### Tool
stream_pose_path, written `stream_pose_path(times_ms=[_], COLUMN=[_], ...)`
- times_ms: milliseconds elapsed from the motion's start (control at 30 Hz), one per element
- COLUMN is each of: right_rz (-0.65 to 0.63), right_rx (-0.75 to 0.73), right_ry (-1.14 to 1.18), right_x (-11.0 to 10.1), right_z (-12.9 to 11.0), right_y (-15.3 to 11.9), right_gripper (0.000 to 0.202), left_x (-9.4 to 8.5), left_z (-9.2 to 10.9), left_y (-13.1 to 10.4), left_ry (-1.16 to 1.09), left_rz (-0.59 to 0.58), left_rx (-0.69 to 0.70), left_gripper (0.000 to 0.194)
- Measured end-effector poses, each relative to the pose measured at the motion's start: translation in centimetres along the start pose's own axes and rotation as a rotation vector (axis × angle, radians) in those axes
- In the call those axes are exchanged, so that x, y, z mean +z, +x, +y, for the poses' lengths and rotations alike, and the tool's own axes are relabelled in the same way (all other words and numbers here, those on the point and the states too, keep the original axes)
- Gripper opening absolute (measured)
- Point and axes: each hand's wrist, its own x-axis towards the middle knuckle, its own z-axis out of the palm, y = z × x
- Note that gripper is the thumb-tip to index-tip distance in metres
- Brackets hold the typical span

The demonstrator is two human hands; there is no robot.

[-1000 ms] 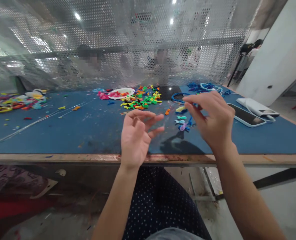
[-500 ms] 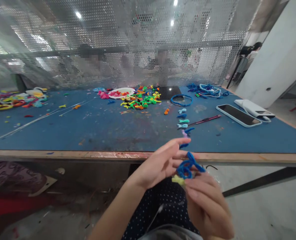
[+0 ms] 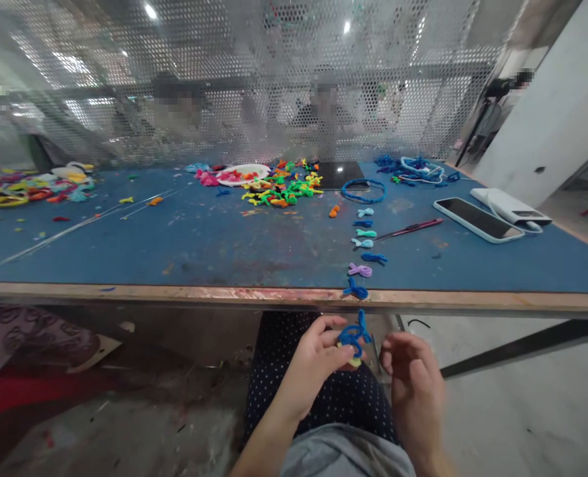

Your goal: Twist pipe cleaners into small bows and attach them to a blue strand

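Observation:
Low over my lap, my left hand [image 3: 318,352] pinches a bent blue pipe cleaner [image 3: 352,336] shaped into loops, with one end sticking up. A pale yellow piece [image 3: 356,362] shows just under it, partly hidden by the fingers. To the right, apart from it, my right hand [image 3: 415,377] is loosely curled, thumb away from the fingers, and nothing shows in it. Small knotted pipe-cleaner loops form a row on the table beyond: a dark blue loop [image 3: 356,289] at the front edge, then a purple loop [image 3: 360,270], and several blue and mint ones.
On the blue table [image 3: 224,252] lie a dark red pen [image 3: 410,229], a phone [image 3: 477,219], a white power bank [image 3: 515,207] and a blue ring [image 3: 363,192]. Colourful pieces [image 3: 286,189] surround a white plate [image 3: 261,171]. A mesh screen [image 3: 254,126] stands behind.
My right hand has come off the blue pipe cleaner and moved away to the right. My left hand now holds it alone, lower and nearer me, uncovering the front of the row.

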Motion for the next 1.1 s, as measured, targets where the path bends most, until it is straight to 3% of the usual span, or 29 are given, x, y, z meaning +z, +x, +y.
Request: stream_pose_path(times_ms=[167, 233, 300, 433, 500, 633, 700, 833, 1100], right_rz=[0.008, 0.027, 0.027, -0.023, -0.127, -0.458, -0.513, -0.488, -0.420], right_rx=[0.437, 0.674, 0.792, 0.658, 0.568, 0.374, 0.322, 0.266, 0.303], right_ry=[0.308, 0.415, 0.324, -0.008, -0.110, -0.370, -0.447, -0.539, -0.532], right_x=[-1.1, -2.3, -3.6, -4.1, -3.0, 0.4, 1.8, 2.9, 3.1], right_z=[-0.7, -0.5, 0.1, 0.5, 0.0, -1.6, -2.0, -2.0, -2.0], right_y=[1.2, 2.0, 2.7, 3.4, 3.5, 4.0, 4.2, 4.4, 4.4], right_gripper=[0.053, 0.053, 0.046, 0.030, 0.033, 0.032, 0.026, 0.023, 0.025], left_x=[-0.4, -0.5, -0.7, -1.1, -1.2, -1.3, -1.3, -1.6, -1.9], left_z=[-0.6, -0.8, -0.9, -1.3, -1.4, -1.4, -1.3, -1.4, -2.3], left_y=[0.2, 0.2, 0.2, 0.4, 0.5, 0.4, 0.1, -0.4, -1.4], left_ry=[0.024, 0.031, 0.039, 0.085, 0.114, 0.161, 0.209, 0.286, 0.337], left_rz=[0.061, 0.075, 0.084, 0.081, 0.068, 0.049, 0.045, 0.046, 0.034], left_rx=[0.021, 0.047, 0.065, 0.070, 0.076, 0.100, 0.125, 0.140, 0.085], left_gripper=[0.039, 0.041, 0.043, 0.044, 0.045, 0.043, 0.040, 0.038, 0.036])
